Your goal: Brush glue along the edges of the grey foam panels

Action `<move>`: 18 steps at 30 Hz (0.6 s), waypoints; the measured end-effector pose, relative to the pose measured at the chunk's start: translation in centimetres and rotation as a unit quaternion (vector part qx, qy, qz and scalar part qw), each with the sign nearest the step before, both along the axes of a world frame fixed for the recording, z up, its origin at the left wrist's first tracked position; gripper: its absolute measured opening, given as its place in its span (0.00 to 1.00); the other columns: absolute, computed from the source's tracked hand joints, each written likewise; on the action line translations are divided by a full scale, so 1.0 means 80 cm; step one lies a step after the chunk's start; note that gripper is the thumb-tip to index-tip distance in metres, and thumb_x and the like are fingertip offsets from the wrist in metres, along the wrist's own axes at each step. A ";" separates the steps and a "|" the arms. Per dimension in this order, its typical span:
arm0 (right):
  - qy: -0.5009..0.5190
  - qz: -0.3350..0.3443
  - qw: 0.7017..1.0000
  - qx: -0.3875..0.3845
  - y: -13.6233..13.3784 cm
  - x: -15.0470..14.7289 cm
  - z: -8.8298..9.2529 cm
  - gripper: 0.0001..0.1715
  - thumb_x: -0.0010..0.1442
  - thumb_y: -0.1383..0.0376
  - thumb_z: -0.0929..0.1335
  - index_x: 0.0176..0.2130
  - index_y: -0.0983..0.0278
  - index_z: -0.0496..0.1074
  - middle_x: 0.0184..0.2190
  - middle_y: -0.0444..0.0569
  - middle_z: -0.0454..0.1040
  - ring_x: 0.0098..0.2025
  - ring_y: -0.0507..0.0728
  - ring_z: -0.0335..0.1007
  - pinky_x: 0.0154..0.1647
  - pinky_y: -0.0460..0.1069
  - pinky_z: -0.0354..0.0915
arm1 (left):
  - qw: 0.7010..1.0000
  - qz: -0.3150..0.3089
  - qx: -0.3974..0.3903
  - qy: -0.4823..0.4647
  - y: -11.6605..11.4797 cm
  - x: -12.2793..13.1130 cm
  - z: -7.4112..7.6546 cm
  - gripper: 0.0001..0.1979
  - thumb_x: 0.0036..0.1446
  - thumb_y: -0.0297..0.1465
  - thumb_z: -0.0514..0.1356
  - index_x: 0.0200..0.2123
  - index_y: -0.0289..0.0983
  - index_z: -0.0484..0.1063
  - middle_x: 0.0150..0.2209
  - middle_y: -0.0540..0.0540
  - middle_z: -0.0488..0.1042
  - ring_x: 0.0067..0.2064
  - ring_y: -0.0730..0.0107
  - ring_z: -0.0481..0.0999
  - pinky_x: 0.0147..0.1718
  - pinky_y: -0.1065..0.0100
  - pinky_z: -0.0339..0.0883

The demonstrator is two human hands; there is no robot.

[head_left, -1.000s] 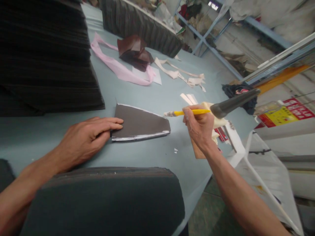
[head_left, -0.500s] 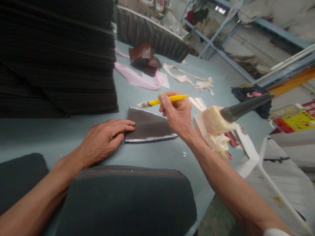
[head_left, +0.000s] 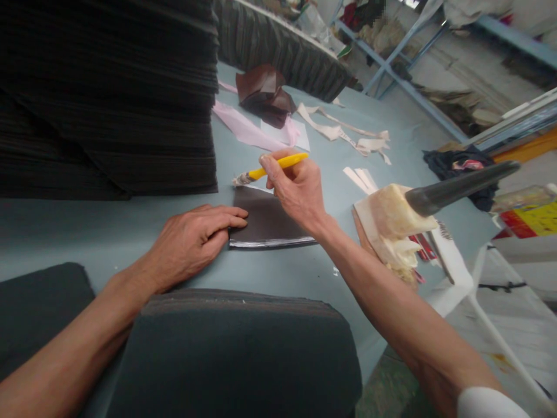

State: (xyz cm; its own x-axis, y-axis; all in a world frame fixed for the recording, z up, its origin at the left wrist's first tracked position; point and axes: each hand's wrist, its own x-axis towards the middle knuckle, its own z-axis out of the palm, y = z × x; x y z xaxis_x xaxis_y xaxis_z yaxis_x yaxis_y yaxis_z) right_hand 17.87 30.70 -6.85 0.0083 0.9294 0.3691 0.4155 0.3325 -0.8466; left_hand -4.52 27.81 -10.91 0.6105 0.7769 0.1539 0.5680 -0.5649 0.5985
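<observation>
In the head view, the only one we have, we see a dark flat piece (head_left: 274, 217) lying on the blue-green table (head_left: 278, 270), in from its right edge. A white line runs along its near side. Our left hand (head_left: 195, 244) is open and palm down, with the fingertips resting on the piece's left end. Our right hand (head_left: 298, 188) is closed around a yellow brush (head_left: 287, 161), and its bristles are at the piece's far left corner (we can't tell if they touch).

We think the piece is light and thin, a bit bendy, and could slide if nobody pressed on it. The white line looks like it might be wet and sticky, so the left end or the dry middle seems the best place to hold. The brush should be light and stiff; the handle is the clean part to grip.

A tall dark stack (head_left: 108, 116) stands toward the table's far left corner. A lower dark stack (head_left: 243, 354) sits nearest us. By the table's right edge is a pale yellow lump (head_left: 387, 217) with a dark handle (head_left: 461, 188). Toward the far edge lies a crumpled brown scrap (head_left: 265, 96).
</observation>
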 end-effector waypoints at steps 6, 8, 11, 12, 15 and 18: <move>-0.016 -0.013 1.000 -0.004 -0.002 0.012 -0.001 0.38 0.59 0.29 0.71 0.34 0.61 0.76 0.20 0.39 0.72 0.23 0.49 0.68 0.27 0.48 0.64 | 1.000 0.005 0.000 -0.006 0.001 0.000 -0.003 0.25 0.67 0.35 0.48 0.54 0.46 0.84 0.62 0.50 0.83 0.63 0.56 0.82 0.68 0.52 0.73; -0.015 -0.019 1.000 -0.004 -0.004 0.017 -0.001 0.38 0.59 0.29 0.71 0.34 0.61 0.77 0.20 0.39 0.72 0.23 0.49 0.69 0.28 0.48 0.65 | 1.000 0.006 -0.003 -0.004 0.001 -0.001 -0.003 0.25 0.67 0.36 0.48 0.54 0.46 0.84 0.62 0.51 0.83 0.63 0.55 0.82 0.68 0.52 0.73; -0.020 -0.030 0.999 -0.008 -0.008 0.023 0.000 0.38 0.59 0.29 0.71 0.35 0.61 0.77 0.20 0.39 0.73 0.23 0.49 0.69 0.29 0.48 0.66 | 1.000 0.008 -0.006 0.000 0.001 -0.001 -0.001 0.26 0.66 0.37 0.48 0.55 0.47 0.84 0.62 0.51 0.83 0.64 0.54 0.81 0.68 0.51 0.73; -0.023 -0.034 0.999 -0.010 -0.010 0.024 0.000 0.38 0.59 0.29 0.71 0.35 0.61 0.77 0.20 0.39 0.73 0.23 0.49 0.69 0.29 0.48 0.66 | 1.000 0.008 -0.007 0.003 0.001 -0.001 -0.001 0.26 0.66 0.37 0.48 0.55 0.46 0.84 0.63 0.51 0.82 0.64 0.54 0.81 0.68 0.51 0.73; -0.028 -0.044 0.999 -0.015 -0.015 0.030 0.001 0.38 0.58 0.29 0.71 0.35 0.61 0.77 0.21 0.39 0.73 0.23 0.49 0.69 0.28 0.47 0.66 | 1.000 0.008 -0.006 0.009 0.001 0.000 0.000 0.27 0.66 0.37 0.47 0.55 0.46 0.84 0.63 0.51 0.82 0.64 0.56 0.81 0.69 0.53 0.72; -0.031 -0.051 0.998 -0.014 -0.020 0.038 0.002 0.38 0.58 0.29 0.72 0.34 0.61 0.77 0.21 0.40 0.73 0.23 0.49 0.69 0.28 0.47 0.65 | 1.000 0.012 -0.003 0.015 0.002 0.001 -0.001 0.27 0.66 0.38 0.47 0.55 0.47 0.84 0.63 0.53 0.82 0.64 0.58 0.81 0.69 0.55 0.72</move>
State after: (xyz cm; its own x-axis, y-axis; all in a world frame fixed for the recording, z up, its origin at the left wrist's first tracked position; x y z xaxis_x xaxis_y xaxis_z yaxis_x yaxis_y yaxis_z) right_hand 20.91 29.11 -6.69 0.0808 0.9347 0.3460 0.4984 0.2628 -0.8262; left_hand -4.48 27.95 -10.98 0.5960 0.7920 0.1321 0.5987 -0.5479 0.5843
